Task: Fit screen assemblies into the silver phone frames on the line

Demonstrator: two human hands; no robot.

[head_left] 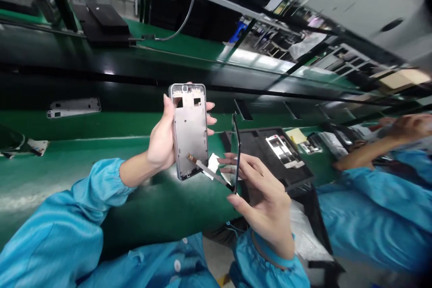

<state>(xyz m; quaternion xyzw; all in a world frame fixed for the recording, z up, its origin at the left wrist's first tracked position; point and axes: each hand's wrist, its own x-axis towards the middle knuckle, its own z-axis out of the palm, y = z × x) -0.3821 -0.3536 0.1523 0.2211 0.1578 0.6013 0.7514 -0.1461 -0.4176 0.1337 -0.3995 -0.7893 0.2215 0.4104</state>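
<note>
My left hand (162,139) is closed round a silver phone frame (191,130), held upright with its bare metal inner face toward me. Two cut-outs show near its top. To its right, my right hand (261,193) grips a thin dark phone screen (235,153) by its edges, seen almost edge-on. From the screen's lower end a flex cable (211,172) stretches left, its brownish tip in front of the lower part of the frame. Whether that tip touches the frame I cannot tell. Scraps of white film (212,164) show between the two parts.
Behind lies a conveyor belt carrying another phone frame (74,107) and a dark phone part (243,109). A black foam tray (300,175) holds a white-framed piece (283,150); a yellow pad (296,136) is beyond it. At right, a co-worker's arm (374,148) reaches over the bench.
</note>
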